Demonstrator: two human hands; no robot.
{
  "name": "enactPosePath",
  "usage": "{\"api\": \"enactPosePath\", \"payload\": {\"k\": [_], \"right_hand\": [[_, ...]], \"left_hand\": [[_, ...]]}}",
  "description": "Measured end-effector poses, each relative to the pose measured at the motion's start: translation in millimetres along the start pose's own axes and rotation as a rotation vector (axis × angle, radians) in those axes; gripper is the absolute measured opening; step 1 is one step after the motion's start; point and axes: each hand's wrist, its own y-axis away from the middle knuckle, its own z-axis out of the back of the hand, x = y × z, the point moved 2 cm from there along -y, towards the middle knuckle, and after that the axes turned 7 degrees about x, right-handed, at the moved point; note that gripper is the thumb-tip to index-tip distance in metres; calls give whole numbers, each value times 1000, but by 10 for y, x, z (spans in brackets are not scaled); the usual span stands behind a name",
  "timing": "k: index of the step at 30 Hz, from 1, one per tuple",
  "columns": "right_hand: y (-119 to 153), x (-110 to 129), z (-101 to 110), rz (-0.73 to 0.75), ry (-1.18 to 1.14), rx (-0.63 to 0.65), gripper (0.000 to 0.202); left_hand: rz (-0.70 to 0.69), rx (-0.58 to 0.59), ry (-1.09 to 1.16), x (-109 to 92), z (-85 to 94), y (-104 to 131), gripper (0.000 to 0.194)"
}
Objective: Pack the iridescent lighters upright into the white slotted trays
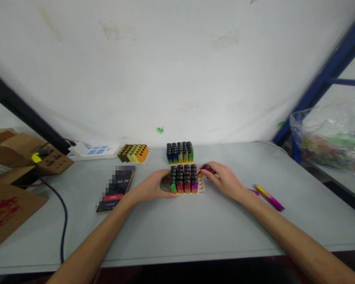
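Note:
In front of me stands a white slotted tray [201,188] holding rows of colourful lighters [184,179] with black tops. The column of slots along its right edge shows bare in front. My left hand [154,185] curves around the tray's left side, thumb near the front corner, gripping it. Between the fingertips of my right hand [223,179] is a single lighter [206,167], tilted, with a dark top and an orange end, at the tray's right back corner. Its lower end is partly hidden.
Behind stands another block of black-topped lighters [180,153], with yellow and green lighters [133,153] to its left. A phone [116,188] lies left. A purple-yellow wrapper-like strip [269,197] lies right. Cardboard boxes [26,154], a black cable [65,213] and a plastic bag [328,134] flank the table.

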Motion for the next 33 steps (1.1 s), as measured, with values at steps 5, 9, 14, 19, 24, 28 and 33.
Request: {"api": "enactPosePath", "payload": {"k": [5, 9, 14, 19, 24, 28, 33], "right_hand": [[-10, -81, -83, 44, 73, 109, 22], [-60, -153, -194, 67, 129, 94, 15], [-98, -210, -270, 88, 187, 95, 16], [6, -242, 42, 75, 119, 130, 26], [187, -403, 588, -153, 101, 180, 34], [372, -518, 803, -378, 33, 436, 26], [495, -543, 887, -416, 44, 513, 26]], "left_hand": [[13, -28, -34, 5, -14, 3, 58], [14, -28, -69, -8, -21, 0, 55], [13, -47, -68, -30, -14, 1, 52], [32, -51, -77, -33, -10, 6, 50], [52, -58, -116, -44, -26, -9, 47], [50, -65, -128, -66, -36, -25, 49], [60, -69, -135, -65, -38, -27, 49]]}}
